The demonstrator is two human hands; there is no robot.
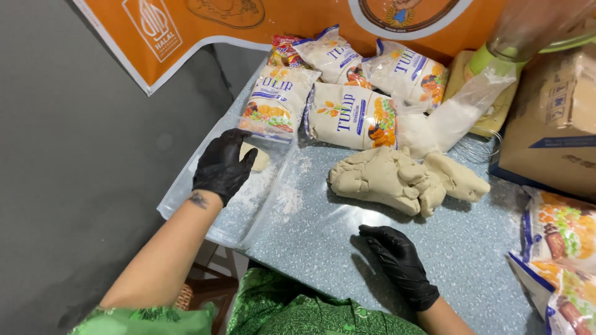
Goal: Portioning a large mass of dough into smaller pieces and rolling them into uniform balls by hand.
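My left hand [220,166], in a black glove, reaches into a clear plastic tray [186,180] dusted with white flour. Its fingers close over a small pale piece of dough [259,158] in the tray. My right hand [397,260], also gloved in black, rests flat on the speckled grey-blue table [323,229] with the fingers loosely apart, holding nothing. A large lump of beige dough [397,180] lies on the table just beyond the right hand.
Several white flour bags [351,115] lie along the back of the table. An open clear bag of white powder [447,121] leans next to the dough. A cardboard box [552,124] stands at right, more printed bags [559,248] at the right edge. An orange banner [248,25] hangs behind.
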